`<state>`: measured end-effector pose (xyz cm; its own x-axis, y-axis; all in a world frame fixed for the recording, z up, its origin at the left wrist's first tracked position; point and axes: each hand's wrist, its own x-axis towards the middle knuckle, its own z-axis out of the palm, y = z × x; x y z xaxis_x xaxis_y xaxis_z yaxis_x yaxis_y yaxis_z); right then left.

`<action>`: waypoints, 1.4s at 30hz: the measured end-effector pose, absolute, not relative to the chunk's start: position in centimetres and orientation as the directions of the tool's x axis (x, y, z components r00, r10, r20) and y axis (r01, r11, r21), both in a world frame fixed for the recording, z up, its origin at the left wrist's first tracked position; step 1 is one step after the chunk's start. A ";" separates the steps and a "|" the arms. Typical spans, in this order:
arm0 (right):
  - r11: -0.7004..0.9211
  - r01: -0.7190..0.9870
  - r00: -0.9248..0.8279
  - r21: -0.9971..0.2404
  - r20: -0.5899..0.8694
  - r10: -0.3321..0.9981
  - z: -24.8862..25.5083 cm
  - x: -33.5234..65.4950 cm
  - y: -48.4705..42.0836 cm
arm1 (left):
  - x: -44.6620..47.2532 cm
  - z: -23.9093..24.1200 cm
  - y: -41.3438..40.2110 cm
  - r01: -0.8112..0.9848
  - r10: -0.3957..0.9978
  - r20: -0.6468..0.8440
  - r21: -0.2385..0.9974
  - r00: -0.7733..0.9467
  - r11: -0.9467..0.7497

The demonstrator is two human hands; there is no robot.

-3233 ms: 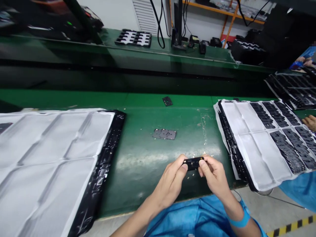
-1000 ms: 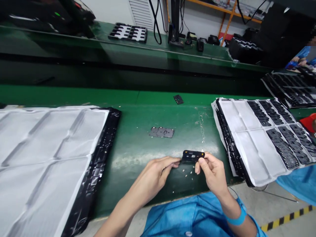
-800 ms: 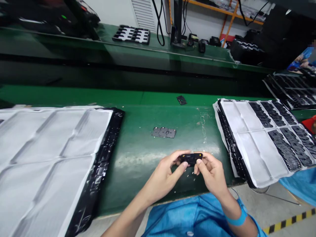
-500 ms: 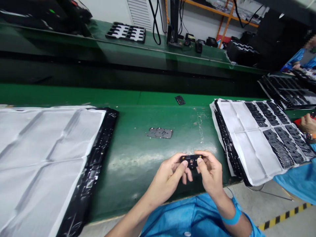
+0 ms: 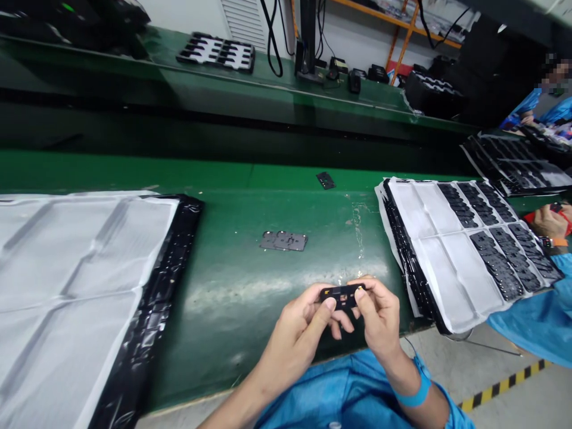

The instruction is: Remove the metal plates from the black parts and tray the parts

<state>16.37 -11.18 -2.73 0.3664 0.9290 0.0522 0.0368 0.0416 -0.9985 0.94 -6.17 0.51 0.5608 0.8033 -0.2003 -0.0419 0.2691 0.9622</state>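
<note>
Between my two hands I hold a small black plastic part (image 5: 343, 297) with cut-outs and yellow marks near its ends, just above the bench's front edge. My left hand (image 5: 304, 325) pinches its left end, thumb on the face and fingers behind. On the right end, the thumb and fingers of my right hand (image 5: 379, 313) are closed in the same way. Farther back on the green bench (image 5: 223, 333) lie flat dark grey plates (image 5: 286, 241), partly overlapping. Beyond them is a single small black plate (image 5: 326, 180).
A large tray lined with white sheet (image 5: 80, 262) fills the left. To the right, stacked trays (image 5: 438, 238) hold rows of black parts. A co-worker's hand (image 5: 552, 220) is at the far right. A raised shelf (image 5: 277, 86) runs along the back, with a slotted tray (image 5: 217, 52).
The view has shifted slightly. The black part, still in both hands, has tilted so more of its face shows. The co-worker's hand at the right has moved a little.
</note>
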 end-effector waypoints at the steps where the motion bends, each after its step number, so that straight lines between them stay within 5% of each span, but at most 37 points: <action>1: 0.044 0.044 0.365 -0.998 0.057 0.929 -2.8 16.4 -11.2 | 0.9 0.5 -6.2 -0.044 0.807 -0.196 0.963 0.557 0.265; 18: 0.087 0.050 0.352 -0.995 0.099 0.931 -2.6 16.4 -11.1 | 0.6 0.3 -6.9 -0.045 0.811 -0.131 0.981 0.570 0.190; 31: -0.076 -0.163 0.292 -0.984 -0.122 0.948 -3.4 16.8 -10.8 | 0.3 -0.3 -6.6 0.019 0.785 -0.167 0.981 0.597 0.194; 42: -0.035 0.001 0.303 -0.999 -0.033 0.952 -1.7 15.8 -11.0 | 0.6 -1.5 -6.4 -0.039 0.816 -0.187 0.968 0.547 0.247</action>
<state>15.78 -11.05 -1.74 0.3034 0.9523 -0.0326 0.0014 -0.0347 -0.9994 0.61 -6.37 -1.47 0.5472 0.8160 -0.1865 -0.0390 0.2474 0.9681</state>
